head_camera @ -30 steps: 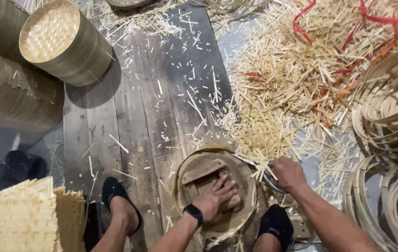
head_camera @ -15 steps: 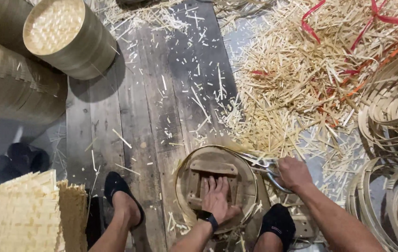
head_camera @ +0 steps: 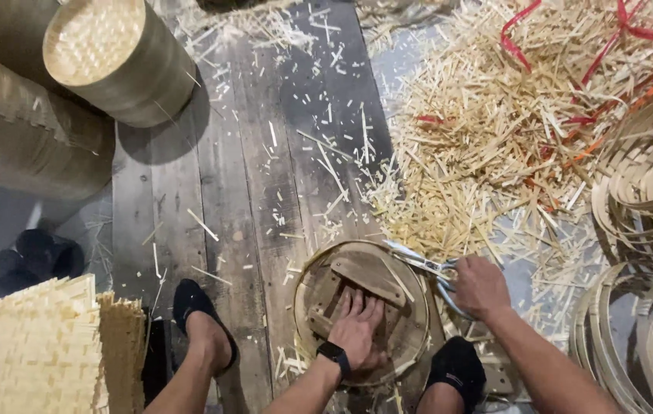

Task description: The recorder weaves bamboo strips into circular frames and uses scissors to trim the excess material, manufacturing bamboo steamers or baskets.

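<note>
Scissors point(head_camera: 426, 267) have closed in on the round bamboo frame point(head_camera: 361, 310) rim; right hand point(head_camera: 480, 285) grips them, left hand point(head_camera: 357, 330) presses flat inside (trimming step; next snip probably needs the frame steady).

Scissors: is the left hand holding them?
No, the right hand grips the scissors at the round frame's edge, while the left hand presses flat inside it.

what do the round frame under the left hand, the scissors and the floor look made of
Round frame: looks like thin bent bamboo or wood strip, pale and matte, with darker worn wooden slats inside, under the left hand.
Scissors in the right hand: shiny grey blades, likely metal; pale bluish handles, possibly plastic.
Floor: grey weathered planks, unfinished wood by the grain and seams.
</note>
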